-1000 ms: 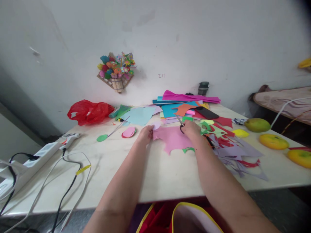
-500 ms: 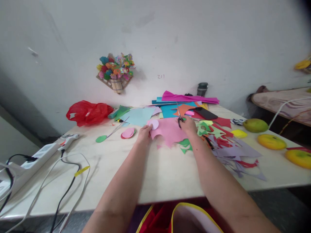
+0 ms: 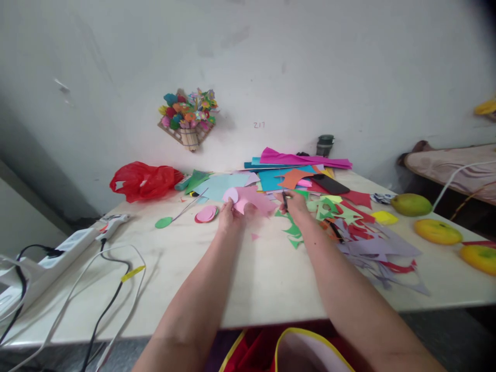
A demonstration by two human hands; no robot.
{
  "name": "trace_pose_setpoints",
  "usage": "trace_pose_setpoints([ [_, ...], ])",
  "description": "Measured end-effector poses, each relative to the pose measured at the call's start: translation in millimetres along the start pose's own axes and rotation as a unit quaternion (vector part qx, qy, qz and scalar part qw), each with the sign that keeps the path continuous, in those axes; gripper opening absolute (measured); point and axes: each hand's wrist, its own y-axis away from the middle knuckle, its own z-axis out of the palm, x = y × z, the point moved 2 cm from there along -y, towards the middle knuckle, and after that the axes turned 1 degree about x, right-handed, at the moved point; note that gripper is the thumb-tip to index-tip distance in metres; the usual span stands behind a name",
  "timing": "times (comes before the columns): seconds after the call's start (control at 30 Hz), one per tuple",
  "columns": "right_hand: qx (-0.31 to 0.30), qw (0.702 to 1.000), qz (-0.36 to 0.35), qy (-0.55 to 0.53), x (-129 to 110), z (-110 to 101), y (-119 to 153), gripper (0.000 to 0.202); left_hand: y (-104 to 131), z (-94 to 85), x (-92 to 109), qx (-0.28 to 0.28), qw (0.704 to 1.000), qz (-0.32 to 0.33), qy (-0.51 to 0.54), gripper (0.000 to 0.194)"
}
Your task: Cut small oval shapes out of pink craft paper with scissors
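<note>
My left hand (image 3: 231,213) pinches a sheet of pink paper (image 3: 259,200) together with a pale lilac paper circle (image 3: 231,195) lying against its left end. The pink sheet has cut-out edges and is partly blurred. To its right, my right hand (image 3: 295,205) is closed round the dark handles of a pair of scissors (image 3: 285,200), whose blades are hard to make out. The scissors are apart from the pink sheet. On the table left of my left hand lies a small stack of pink and red paper circles (image 3: 206,213). A green paper circle (image 3: 163,222) on a thin stem lies farther left.
Paper scraps (image 3: 364,240) are heaped right of my right arm, with mangoes (image 3: 437,231) beyond. Coloured sheets (image 3: 225,184) and a black phone (image 3: 330,184) lie at the back. A red plastic bag (image 3: 146,181) is back left; a power strip (image 3: 73,243) and cables sit at left.
My left hand has drawn the pink sheet and lilac circle left, away from the scissors. The scissors have come down a little in my right hand, uncovering green scraps.
</note>
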Motion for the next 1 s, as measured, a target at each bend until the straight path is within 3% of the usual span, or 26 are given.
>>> trace_pose_setpoints([
  [0.2,-0.228,0.964,0.013,-0.139,-21.0,28.6,26.3,0.04,-3.0,-3.4,-3.8,-0.016,1.0,0.013,-0.001,0.012],
  [0.3,-0.264,0.953,0.055,-0.134,-19.4,37.4,32.9,0.038,-0.2,-2.3,-5.6,-0.037,0.999,-0.002,0.013,0.013],
  [0.4,-0.234,0.96,0.079,-0.13,-14.8,44.4,35.1,0.039,2.7,-0.2,-8.2,-0.069,0.997,-0.023,0.016,0.011],
  [0.5,-0.18,0.971,0.058,-0.149,-13.0,48.9,34.6,0.038,3.0,0.3,-12.0,-0.097,0.994,-0.043,0.009,0.006],
  [0.83,0.005,0.98,0.056,-0.188,-1.0,51.9,22.0,0.053,14.2,3.1,-19.0,-0.204,0.971,-0.104,-0.065,0.013],
  [0.93,0.054,0.987,-0.005,-0.151,3.0,46.1,15.0,0.045,18.2,3.7,-21.2,-0.219,0.962,-0.13,-0.094,0.016],
  [1.0,0.079,0.992,-0.073,-0.065,2.2,39.7,11.5,0.039,16.8,2.5,-20.9,-0.207,0.964,-0.128,-0.107,0.018],
])
